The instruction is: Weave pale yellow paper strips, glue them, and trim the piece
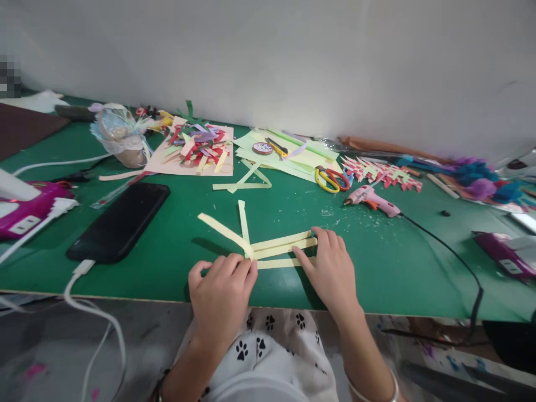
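Note:
Several pale yellow paper strips (285, 247) lie near the table's front edge, meeting at a joint on their left side. My left hand (224, 287) is closed on that joint, fingers pressed together over the strips. From there two strip ends stick out, one up-left and one nearly straight away from me. At the strips' right ends my right hand (333, 265) pinches them, thumb on the lower strip and fingertips at the far end of the upper ones. Farther off, a folded pale strip (243, 186) forms a zigzag on the green table (293, 209).
A black phone (121, 220) with a white cable lies at left. Behind are a paper pile (196, 146), scissors (329, 180) and a pink glue gun (372, 200), its cord running right. Purple power strips (505, 254) stand at both sides, and a decorated basket (121, 137) stands at back left.

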Action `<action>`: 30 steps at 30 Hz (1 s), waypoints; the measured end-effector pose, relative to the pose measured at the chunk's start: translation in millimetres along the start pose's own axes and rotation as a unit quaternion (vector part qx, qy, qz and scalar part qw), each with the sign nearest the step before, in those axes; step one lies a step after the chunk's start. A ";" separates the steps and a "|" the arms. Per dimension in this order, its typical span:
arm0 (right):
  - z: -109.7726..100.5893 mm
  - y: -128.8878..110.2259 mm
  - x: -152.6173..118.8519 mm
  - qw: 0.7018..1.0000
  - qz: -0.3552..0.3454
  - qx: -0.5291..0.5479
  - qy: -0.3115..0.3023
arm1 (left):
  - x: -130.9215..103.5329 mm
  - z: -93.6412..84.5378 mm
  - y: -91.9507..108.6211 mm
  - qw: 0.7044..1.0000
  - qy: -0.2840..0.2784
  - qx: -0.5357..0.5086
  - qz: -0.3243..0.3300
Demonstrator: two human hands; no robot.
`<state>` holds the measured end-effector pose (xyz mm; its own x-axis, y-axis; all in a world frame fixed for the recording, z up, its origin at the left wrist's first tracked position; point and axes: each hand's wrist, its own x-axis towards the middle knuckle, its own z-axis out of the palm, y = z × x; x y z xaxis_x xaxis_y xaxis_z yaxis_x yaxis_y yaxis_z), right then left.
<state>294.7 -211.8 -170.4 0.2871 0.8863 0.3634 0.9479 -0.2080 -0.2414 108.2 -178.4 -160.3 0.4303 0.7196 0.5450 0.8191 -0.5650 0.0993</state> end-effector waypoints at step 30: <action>-23.1 -5.5 4.8 0.954 0.074 0.284 -0.056 | 7.5 7.0 -3.8 0.994 -0.083 -0.073 -0.004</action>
<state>294.0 -216.0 -146.5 0.3662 0.9094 0.1971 0.6604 -0.1047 -0.7436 110.9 -168.0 -162.4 0.4902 0.7740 0.4007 0.7645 -0.6027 0.2288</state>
